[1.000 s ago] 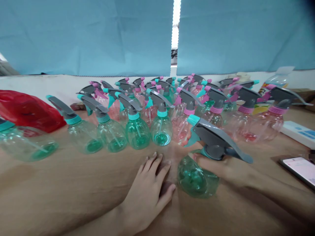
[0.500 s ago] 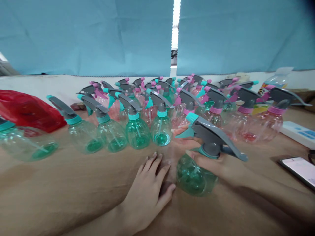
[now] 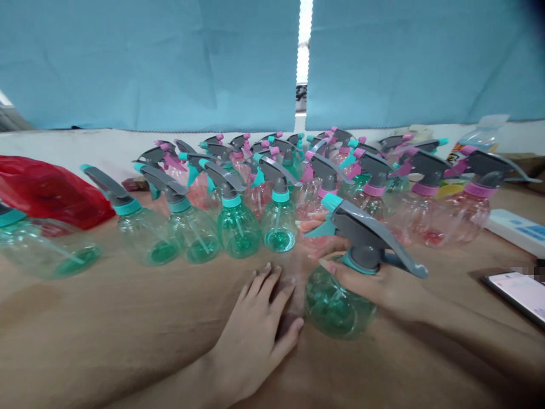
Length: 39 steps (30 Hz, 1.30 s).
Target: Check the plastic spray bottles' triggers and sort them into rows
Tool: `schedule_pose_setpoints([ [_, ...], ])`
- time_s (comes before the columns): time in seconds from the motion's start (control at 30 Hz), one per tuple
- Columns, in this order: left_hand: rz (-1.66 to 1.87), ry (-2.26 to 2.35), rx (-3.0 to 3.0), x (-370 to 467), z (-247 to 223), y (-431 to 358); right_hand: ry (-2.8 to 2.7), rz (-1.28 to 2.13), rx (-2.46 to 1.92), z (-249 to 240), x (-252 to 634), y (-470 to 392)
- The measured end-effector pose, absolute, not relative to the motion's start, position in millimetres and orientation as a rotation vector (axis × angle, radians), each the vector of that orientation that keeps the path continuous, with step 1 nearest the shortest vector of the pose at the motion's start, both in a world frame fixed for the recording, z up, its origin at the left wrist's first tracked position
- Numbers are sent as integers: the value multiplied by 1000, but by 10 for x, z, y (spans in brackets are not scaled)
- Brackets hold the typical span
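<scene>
My right hand (image 3: 361,281) is wrapped round the neck of a green spray bottle (image 3: 336,309) with a grey and teal trigger head, its nozzle pointing left. That bottle stands upright or nearly so on the brown table (image 3: 128,329). Flat on the table to its left lies my left hand (image 3: 255,324), fingers apart and holding nothing. Beyond the hands is a row of green spray bottles, among them one with a teal collar (image 3: 238,230). Pink spray bottles, one of them at the right (image 3: 464,213), and more green ones crowd behind.
A red plastic bag (image 3: 55,193) lies at the left. On the right are a phone (image 3: 519,292), a white box-like object (image 3: 517,230) and a clear bottle with a label (image 3: 481,139). Blue cloth (image 3: 149,62) hangs behind the table.
The fingers of my right hand have shifted slightly around the bottle's neck. My left hand and the standing bottles look the same.
</scene>
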<state>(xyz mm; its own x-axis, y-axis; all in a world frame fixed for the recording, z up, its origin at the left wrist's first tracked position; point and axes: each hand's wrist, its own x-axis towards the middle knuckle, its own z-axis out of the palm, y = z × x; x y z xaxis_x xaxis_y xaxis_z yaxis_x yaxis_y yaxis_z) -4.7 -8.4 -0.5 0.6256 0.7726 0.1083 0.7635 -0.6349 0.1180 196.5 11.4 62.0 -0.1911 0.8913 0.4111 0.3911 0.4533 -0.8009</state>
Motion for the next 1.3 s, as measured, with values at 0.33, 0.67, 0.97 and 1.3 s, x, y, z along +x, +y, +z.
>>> schedule_pose_setpoints([
  [0.33,225,1323,2778,-56,-10,-71,-1781,675,-1110,592,1983,128],
  [0.67,184,1339,2783,-49,-2,-79,-1772,667,-1132,646,1941,110],
  [0.97,200,1338,2790,-50,-10,-76,-1796,781,-1144,669,1950,110],
  [1.3,227,1326,2802,-59,-31,-70,-1665,723,-1283,591,1959,80],
])
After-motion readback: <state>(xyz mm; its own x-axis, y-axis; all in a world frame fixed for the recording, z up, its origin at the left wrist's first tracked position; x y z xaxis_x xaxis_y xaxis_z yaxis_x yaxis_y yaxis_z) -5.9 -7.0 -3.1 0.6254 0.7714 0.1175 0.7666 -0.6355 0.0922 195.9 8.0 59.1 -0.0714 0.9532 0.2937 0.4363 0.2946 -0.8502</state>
